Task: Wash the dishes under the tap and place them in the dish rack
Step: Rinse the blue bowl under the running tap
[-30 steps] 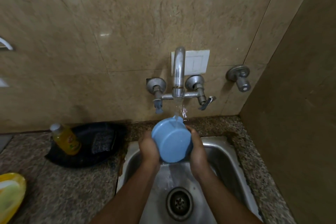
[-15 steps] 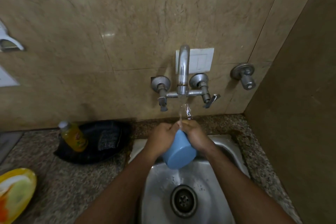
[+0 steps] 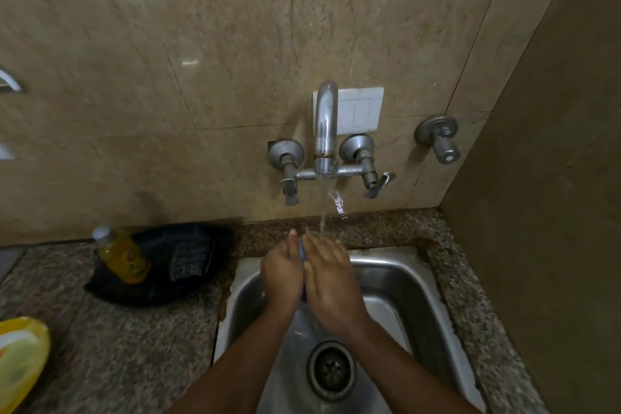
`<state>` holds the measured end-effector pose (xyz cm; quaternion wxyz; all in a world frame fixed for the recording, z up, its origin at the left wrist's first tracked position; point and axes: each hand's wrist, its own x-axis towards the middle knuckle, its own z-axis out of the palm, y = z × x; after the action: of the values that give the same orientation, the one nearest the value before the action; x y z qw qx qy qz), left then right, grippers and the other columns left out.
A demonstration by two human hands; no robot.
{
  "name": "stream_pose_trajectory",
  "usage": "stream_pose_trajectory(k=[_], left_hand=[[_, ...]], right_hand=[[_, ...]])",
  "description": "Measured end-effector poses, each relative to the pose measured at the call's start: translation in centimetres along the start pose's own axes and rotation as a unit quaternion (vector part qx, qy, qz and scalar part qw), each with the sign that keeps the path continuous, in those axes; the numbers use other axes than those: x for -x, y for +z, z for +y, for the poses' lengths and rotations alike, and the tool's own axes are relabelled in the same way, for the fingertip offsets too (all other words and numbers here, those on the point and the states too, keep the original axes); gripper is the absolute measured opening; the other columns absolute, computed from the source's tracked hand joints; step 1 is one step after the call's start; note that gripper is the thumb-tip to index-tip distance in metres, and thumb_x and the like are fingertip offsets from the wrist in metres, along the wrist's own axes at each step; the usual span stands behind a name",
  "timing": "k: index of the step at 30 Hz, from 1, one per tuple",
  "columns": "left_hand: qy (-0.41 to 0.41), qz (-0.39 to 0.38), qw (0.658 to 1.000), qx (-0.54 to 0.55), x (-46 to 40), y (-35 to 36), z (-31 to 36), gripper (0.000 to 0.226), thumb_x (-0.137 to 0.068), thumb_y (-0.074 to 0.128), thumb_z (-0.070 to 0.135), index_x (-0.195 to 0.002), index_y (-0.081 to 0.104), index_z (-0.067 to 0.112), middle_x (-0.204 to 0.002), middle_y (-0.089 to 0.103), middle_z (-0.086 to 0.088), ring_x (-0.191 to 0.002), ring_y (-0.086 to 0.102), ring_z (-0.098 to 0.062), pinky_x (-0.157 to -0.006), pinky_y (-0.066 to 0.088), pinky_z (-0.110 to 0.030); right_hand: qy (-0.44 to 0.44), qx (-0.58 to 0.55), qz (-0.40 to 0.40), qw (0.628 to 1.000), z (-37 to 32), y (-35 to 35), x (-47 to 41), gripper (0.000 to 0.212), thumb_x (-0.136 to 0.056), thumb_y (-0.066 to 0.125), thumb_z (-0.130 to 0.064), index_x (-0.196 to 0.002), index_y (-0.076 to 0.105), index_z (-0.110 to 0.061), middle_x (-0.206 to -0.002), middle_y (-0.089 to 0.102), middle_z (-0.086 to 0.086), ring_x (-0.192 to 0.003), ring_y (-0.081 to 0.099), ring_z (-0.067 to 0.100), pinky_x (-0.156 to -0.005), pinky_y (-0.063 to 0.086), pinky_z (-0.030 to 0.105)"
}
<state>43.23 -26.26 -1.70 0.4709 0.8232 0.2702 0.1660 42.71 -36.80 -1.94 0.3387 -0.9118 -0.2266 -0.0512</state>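
Both my hands are pressed together over the steel sink (image 3: 408,265), right under the running tap (image 3: 325,131). Between them is the blue cup (image 3: 302,249), of which only a thin blue sliver shows at my fingers. My left hand (image 3: 281,277) wraps its left side and my right hand (image 3: 332,281) covers its right side and top. The water stream (image 3: 323,212) falls onto my right fingers. No dish rack is in view.
On the granite counter to the left, a black tray (image 3: 111,289) holds a yellow soap bottle (image 3: 122,255) and a scrub pad (image 3: 190,259). A yellow plate (image 3: 20,360) lies at the left edge. The drain (image 3: 331,368) sits below my wrists. A side wall closes the right.
The cup showed its whole blue base a second ago. It has turned and my hands have closed over it, so it is almost hidden. My hands stayed under the stream.
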Motion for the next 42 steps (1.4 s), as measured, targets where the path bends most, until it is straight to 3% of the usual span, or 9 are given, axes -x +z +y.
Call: stream_pose_trajectory(k=[4, 10, 13, 20, 24, 31, 36, 39, 42], left_hand=[[0.004, 0.002, 1.0, 0.009, 0.4, -0.1, 0.6, 0.051, -0.102, 0.042, 0.04, -0.064, 0.063, 0.013, -0.062, 0.063, -0.003, -0.062, 0.062, -0.019, -0.059, 0.045, -0.03], [-0.053, 0.034, 0.994, 0.088, -0.3, -1.2, 0.8, 0.051, -0.099, 0.051, 0.035, -0.054, 0.057, 0.014, -0.054, 0.059, -0.004, -0.054, 0.057, -0.019, -0.055, 0.042, -0.028], [-0.132, 0.026, 0.98, 0.149, 0.1, -1.5, 0.4, 0.046, -0.097, 0.055, 0.033, -0.058, 0.062, 0.01, -0.055, 0.061, -0.003, -0.054, 0.059, -0.019, -0.055, 0.046, -0.028], [-0.268, -0.041, 0.908, 0.32, 0.3, -2.0, -0.5, 0.037, -0.091, 0.051, 0.032, -0.079, 0.072, 0.004, -0.072, 0.071, -0.017, -0.063, 0.068, -0.032, -0.065, 0.054, -0.043], [-0.289, -0.095, 0.893, 0.331, 0.6, -2.6, -1.6, 0.043, -0.094, 0.047, 0.035, -0.085, 0.075, 0.004, -0.074, 0.073, -0.017, -0.069, 0.071, -0.036, -0.065, 0.054, -0.039], [-0.169, -0.236, 0.936, 0.199, -0.9, -3.6, 1.2, 0.046, -0.088, 0.063, 0.051, -0.088, 0.076, 0.007, -0.076, 0.073, -0.021, -0.064, 0.071, -0.032, -0.064, 0.058, -0.043], [-0.266, -0.082, 0.923, 0.266, -1.9, -1.7, 0.6, 0.052, -0.081, 0.063, 0.059, -0.095, 0.074, 0.011, -0.092, 0.075, -0.01, -0.087, 0.072, -0.03, -0.086, 0.057, -0.046], [-0.314, -0.058, 0.909, 0.27, -1.7, -0.9, 0.4, 0.043, -0.089, 0.06, 0.051, -0.098, 0.069, 0.01, -0.096, 0.073, -0.009, -0.088, 0.07, -0.028, -0.084, 0.057, -0.041], [-0.348, -0.036, 0.897, 0.268, -0.9, -0.4, 0.0, 0.043, -0.093, 0.059, 0.046, -0.09, 0.069, 0.004, -0.083, 0.072, -0.013, -0.075, 0.068, -0.028, -0.065, 0.052, -0.032]], right_hand=[[0.132, -0.115, 0.018, 0.984, 0.2, -1.0, -1.9, 0.052, -0.1, 0.026, -0.037, -0.129, 0.062, -0.012, -0.129, 0.064, 0.009, -0.118, 0.058, 0.02, -0.108, 0.04, 0.032], [0.105, -0.128, -0.013, 0.986, 0.1, -1.2, -1.9, 0.043, -0.098, 0.039, -0.041, -0.131, 0.061, -0.024, -0.128, 0.062, -0.007, -0.116, 0.057, 0.012, -0.097, 0.044, 0.027], [0.245, -0.294, -0.023, 0.924, 0.6, -1.2, -2.3, 0.037, -0.087, 0.042, -0.062, -0.096, 0.068, -0.038, -0.093, 0.073, -0.004, -0.085, 0.069, 0.016, -0.074, 0.053, 0.032], [0.328, -0.529, -0.013, 0.783, 1.4, -2.2, -1.8, 0.029, -0.103, 0.042, -0.031, -0.113, 0.067, -0.021, -0.097, 0.075, 0.009, -0.08, 0.071, 0.022, -0.064, 0.055, 0.03], [0.341, -0.489, -0.018, 0.802, 1.8, -2.2, -2.3, 0.028, -0.1, 0.044, -0.017, -0.102, 0.061, 0.006, -0.092, 0.063, 0.026, -0.082, 0.059, 0.033, -0.07, 0.045, 0.036], [0.287, -0.403, -0.079, 0.865, 2.1, -3.6, -5.1, 0.03, -0.096, 0.054, -0.014, -0.069, 0.065, -0.015, -0.073, 0.064, 0.015, -0.07, 0.059, 0.026, -0.066, 0.044, 0.037], [0.14, -0.047, -0.005, 0.989, -1.6, -2.2, -4.5, 0.042, -0.102, 0.036, -0.035, -0.131, 0.057, -0.013, -0.129, 0.061, 0.011, -0.12, 0.055, 0.027, -0.102, 0.043, 0.037], [0.019, 0.036, -0.032, 0.999, -1.4, -0.5, -1.0, 0.07, -0.1, 0.011, -0.054, -0.158, 0.009, -0.016, -0.165, 0.007, 0.003, -0.152, -0.001, 0.016, -0.123, 0.009, 0.039], [-0.069, 0.065, -0.101, 0.99, 1.3, -0.3, 0.6, 0.067, -0.103, 0.02, -0.049, -0.157, -0.005, -0.019, -0.163, -0.013, -0.006, -0.148, -0.016, 0.005, -0.123, 0.002, 0.035]])
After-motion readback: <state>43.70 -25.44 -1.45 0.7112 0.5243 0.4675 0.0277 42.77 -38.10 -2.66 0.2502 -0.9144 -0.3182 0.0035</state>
